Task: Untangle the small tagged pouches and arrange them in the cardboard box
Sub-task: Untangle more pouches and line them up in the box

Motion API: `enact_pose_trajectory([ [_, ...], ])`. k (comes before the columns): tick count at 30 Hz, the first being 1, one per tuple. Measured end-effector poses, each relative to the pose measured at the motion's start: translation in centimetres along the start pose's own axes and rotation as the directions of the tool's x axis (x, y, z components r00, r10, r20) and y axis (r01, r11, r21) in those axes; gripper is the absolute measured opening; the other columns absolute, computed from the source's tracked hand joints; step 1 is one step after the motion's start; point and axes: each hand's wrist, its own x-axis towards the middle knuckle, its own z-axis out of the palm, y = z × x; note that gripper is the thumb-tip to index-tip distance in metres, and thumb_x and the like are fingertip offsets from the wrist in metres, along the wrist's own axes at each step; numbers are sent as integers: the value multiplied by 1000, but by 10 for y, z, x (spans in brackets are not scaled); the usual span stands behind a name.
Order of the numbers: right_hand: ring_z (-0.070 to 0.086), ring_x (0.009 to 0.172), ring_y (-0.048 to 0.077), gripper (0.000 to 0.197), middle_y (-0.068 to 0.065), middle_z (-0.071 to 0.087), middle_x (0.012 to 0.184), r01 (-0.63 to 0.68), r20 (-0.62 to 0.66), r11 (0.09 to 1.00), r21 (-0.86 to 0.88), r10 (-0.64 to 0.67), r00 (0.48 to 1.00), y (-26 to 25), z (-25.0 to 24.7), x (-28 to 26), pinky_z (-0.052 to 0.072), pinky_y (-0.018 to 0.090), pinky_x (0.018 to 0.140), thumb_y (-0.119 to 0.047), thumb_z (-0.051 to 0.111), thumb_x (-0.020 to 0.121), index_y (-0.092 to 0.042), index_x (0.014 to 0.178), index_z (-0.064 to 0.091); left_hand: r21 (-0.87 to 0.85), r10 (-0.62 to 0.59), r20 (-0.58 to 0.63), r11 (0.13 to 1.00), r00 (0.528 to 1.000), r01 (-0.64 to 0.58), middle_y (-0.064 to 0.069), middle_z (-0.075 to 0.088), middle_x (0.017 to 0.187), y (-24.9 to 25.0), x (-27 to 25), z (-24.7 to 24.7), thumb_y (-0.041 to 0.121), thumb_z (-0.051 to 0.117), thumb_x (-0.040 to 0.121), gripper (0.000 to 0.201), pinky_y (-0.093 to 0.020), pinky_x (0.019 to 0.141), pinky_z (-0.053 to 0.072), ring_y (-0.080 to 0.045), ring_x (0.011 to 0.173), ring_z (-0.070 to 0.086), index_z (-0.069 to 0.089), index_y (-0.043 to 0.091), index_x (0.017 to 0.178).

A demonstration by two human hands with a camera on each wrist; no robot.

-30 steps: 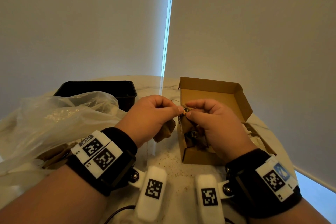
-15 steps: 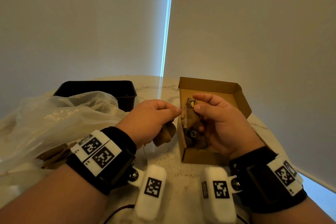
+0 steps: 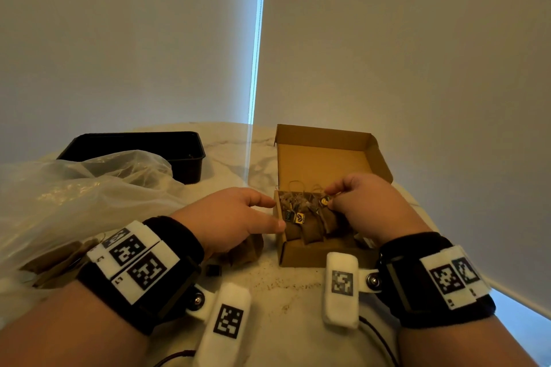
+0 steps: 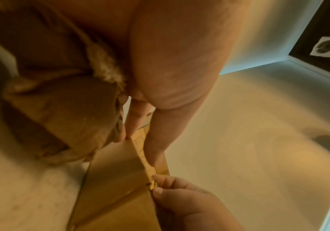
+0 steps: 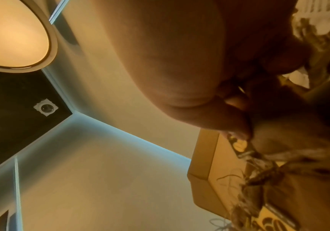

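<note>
The open cardboard box (image 3: 316, 258) stands on the marble table with three brown pouches upright in a row inside. My right hand (image 3: 329, 199) is over the box and pinches the black-and-yellow tag (image 3: 325, 201) of the rightmost pouch (image 3: 331, 222); the right wrist view shows that tag (image 5: 239, 146) under my thumb. My left hand (image 3: 275, 216) reaches its straight thumb and forefinger to the box's left wall. Its other fingers hold another brown pouch (image 3: 249, 250) under the palm, which looms large in the left wrist view (image 4: 61, 109).
A black plastic tray (image 3: 134, 144) sits at the back left. A crumpled clear bag (image 3: 74, 202) covers the left of the table, with more brown pouches (image 3: 56, 262) under it. A loose black tag (image 3: 213, 270) and crumbs lie before the box. The table edge runs close on the right.
My right hand has carried its pouch down into the box beside the other two. My left hand has parted from it and moved to the box's left wall, still holding its own pouch.
</note>
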Motion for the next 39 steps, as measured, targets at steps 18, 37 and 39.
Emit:
enact_pose_trajectory([
  [18,64,89,22,22,-2,62,90,1,147,978,-209,31,989,-9,12,4,56,34,81,-6,55,93,-23,103,65,-51,-6,-17,999,1000,5,2,71,101,-3,4,6,38,81,78,52,-30,75,50,-11,76,62,63,40,127],
  [37,62,61,5,14,5,65,87,294,-100,918,268,-277,956,-19,14,-19,50,19,50,-18,59,93,-31,95,64,-759,-262,-30,633,965,148,-12,65,92,6,8,-6,62,47,95,62,-31,59,47,-20,63,54,72,7,107],
  [39,65,67,9,10,4,67,86,317,-21,879,357,-332,943,-26,19,-29,58,21,56,-22,64,93,-32,94,65,-853,-255,17,501,967,147,-14,63,93,6,8,-8,58,47,96,60,-34,62,49,-22,62,55,70,5,111],
])
